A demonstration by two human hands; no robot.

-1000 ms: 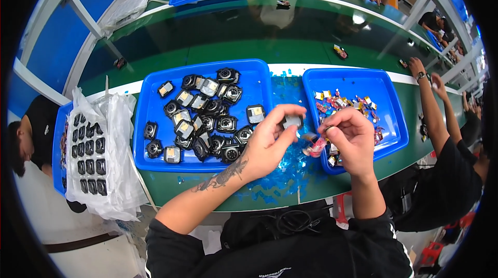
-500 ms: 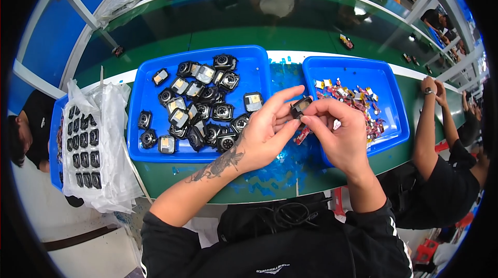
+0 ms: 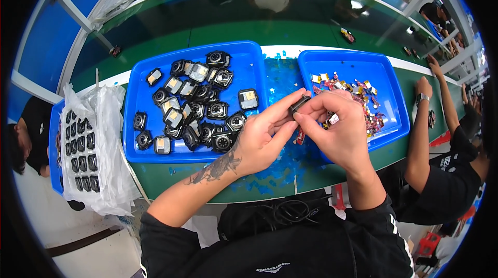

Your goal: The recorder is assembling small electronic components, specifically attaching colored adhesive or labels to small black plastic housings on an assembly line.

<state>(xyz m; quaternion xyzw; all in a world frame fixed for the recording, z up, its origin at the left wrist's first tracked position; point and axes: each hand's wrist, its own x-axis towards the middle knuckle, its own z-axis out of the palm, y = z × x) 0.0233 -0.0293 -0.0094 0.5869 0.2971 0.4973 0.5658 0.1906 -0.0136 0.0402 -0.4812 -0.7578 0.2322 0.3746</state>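
A small black smartwatch case (image 3: pixel 299 103) is held between my two hands above the gap between two blue trays. It is tilted, so mostly its dark edge shows. My left hand (image 3: pixel 265 135) grips it from the left with thumb and fingers. From the other side my right hand (image 3: pixel 337 127) pinches it with thumb and forefinger. Behind the right hand's fingers a small whitish piece (image 3: pixel 333 119) shows; whether the hand holds it I cannot make out. Just below the fingertips lies a small red part (image 3: pixel 300 137), partly covered.
The left blue tray (image 3: pixel 129 122) holds several black watch cases. Small red, white and yellow parts fill the right blue tray (image 3: pixel 397 101). Blue film scraps (image 3: pixel 264 184) litter the green bench. Far left, a plastic-covered stack (image 3: pixel 106 153) carries rows of cases. A co-worker's arm (image 3: pixel 419 133) rests at right.
The watch case has turned from showing its flat face to showing its edge, and my right fingers have closed in on it. At right, a co-worker's hand has reached farther out.
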